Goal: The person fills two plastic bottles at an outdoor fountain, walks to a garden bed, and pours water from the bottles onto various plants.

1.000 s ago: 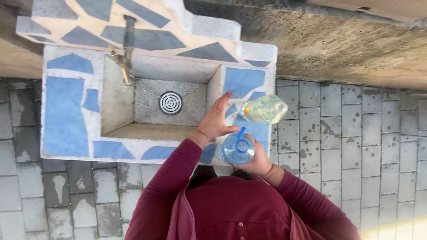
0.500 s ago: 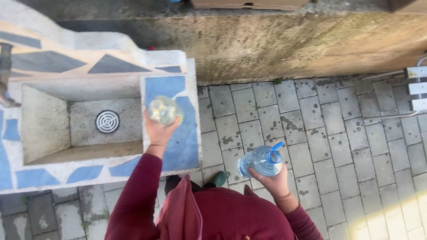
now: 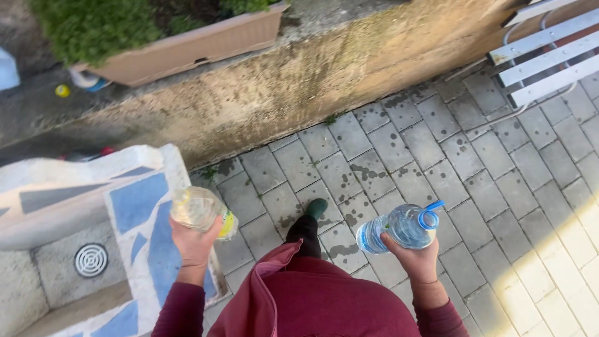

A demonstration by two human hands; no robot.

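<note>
My left hand (image 3: 193, 243) grips a clear plastic bottle (image 3: 201, 211) with a yellowish tint and a yellow label, held over the blue-tiled rim of the outdoor sink (image 3: 134, 200). My right hand (image 3: 413, 256) grips a larger clear water bottle (image 3: 399, 228) with a blue handle ring at its neck, tilted sideways over the paving. Both sleeves are dark red. One dark green boot (image 3: 312, 215) shows below, on the stones.
A stone basin with a round drain (image 3: 91, 259) lies at the lower left. A stained concrete wall (image 3: 299, 87) runs across, with a planter box (image 3: 187, 43) of greenery on top. A white slatted bench (image 3: 549, 50) stands at the top right. Grey paving stones (image 3: 486, 181) are spotted with wet marks.
The view has swung to the right, away from the sink, which slid to the left edge. Both hands still hold their bottles, now carried apart over the paving.
</note>
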